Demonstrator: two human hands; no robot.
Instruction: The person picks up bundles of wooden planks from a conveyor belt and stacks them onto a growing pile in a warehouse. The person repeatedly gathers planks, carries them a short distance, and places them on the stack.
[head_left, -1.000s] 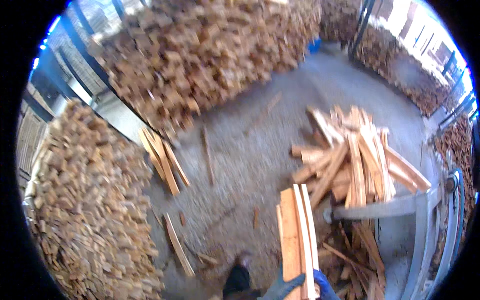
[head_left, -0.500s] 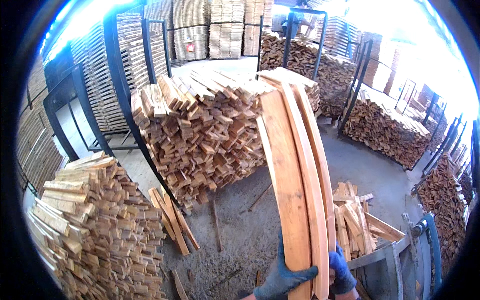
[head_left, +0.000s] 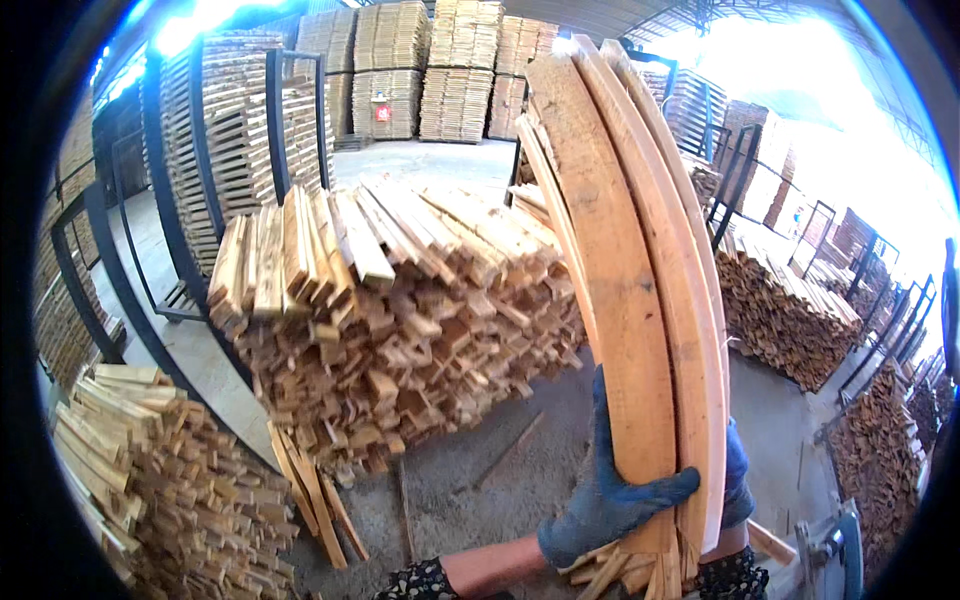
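Observation:
A bundle of several long wooden boards [head_left: 632, 290] stands tilted upright in front of me, its far ends rising toward the top of the picture. My left hand [head_left: 612, 508], in a blue-grey work glove, wraps around the lower left side with its thumb across the boards. On the other side my right hand [head_left: 737, 482], gloved in blue, grips the same bundle; the boards hide most of its fingers. Behind and left of the bundle lies a big stack of cut boards [head_left: 400, 330], their ends facing me.
Another board pile [head_left: 180, 490] fills the lower left, beside loose slats [head_left: 315, 505] on the concrete floor [head_left: 490, 470]. Dark metal rack posts [head_left: 275, 120] rise at the left. More piles [head_left: 785, 310] stand at right. Scraps and a metal frame [head_left: 838, 560] sit low right.
Both hands and the boards have come up higher in the picture, and the bundle now covers more of the background. My view has also shifted. The grip stays closed.

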